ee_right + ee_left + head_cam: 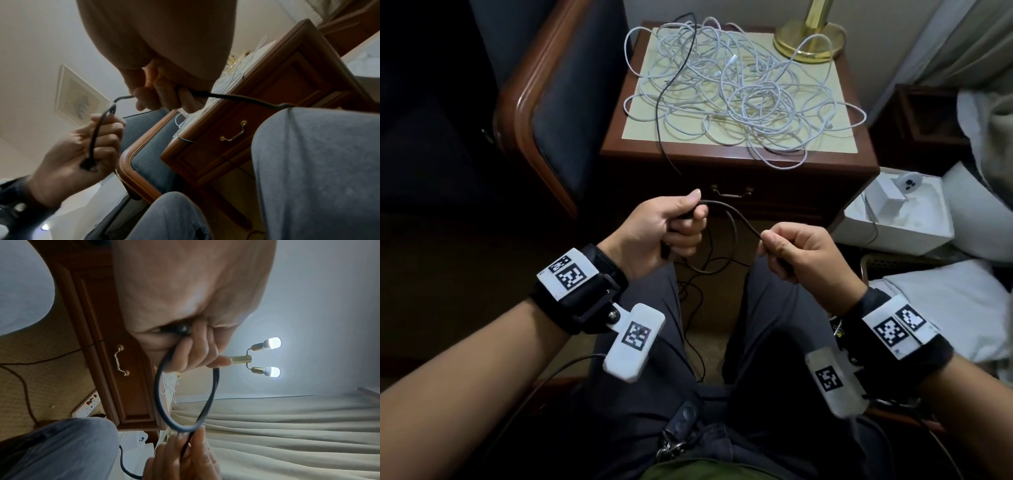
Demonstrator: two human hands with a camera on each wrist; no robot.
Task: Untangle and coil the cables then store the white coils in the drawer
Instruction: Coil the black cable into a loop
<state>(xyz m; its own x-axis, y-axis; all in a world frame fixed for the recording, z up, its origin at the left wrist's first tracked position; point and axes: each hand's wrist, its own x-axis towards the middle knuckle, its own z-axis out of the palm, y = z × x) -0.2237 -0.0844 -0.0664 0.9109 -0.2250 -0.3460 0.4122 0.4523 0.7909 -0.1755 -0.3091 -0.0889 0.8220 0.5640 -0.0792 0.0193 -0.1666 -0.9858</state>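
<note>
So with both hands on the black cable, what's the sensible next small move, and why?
Probably the right hand feeds its stretch of the black cable over to the left hand, adding another loop. The left already grips a loop; the rest trails over the lap and up into the tangled white cables on the nightstand.

A black cable (736, 214) runs between the fingers (690, 219) of both hands. Beyond the fingertips, white cables (739, 92) lie tangled on a cream top with a red-brown wooden rim (722, 161). Brass lamp base (810, 39); brass drawer handle (731, 192).
</note>
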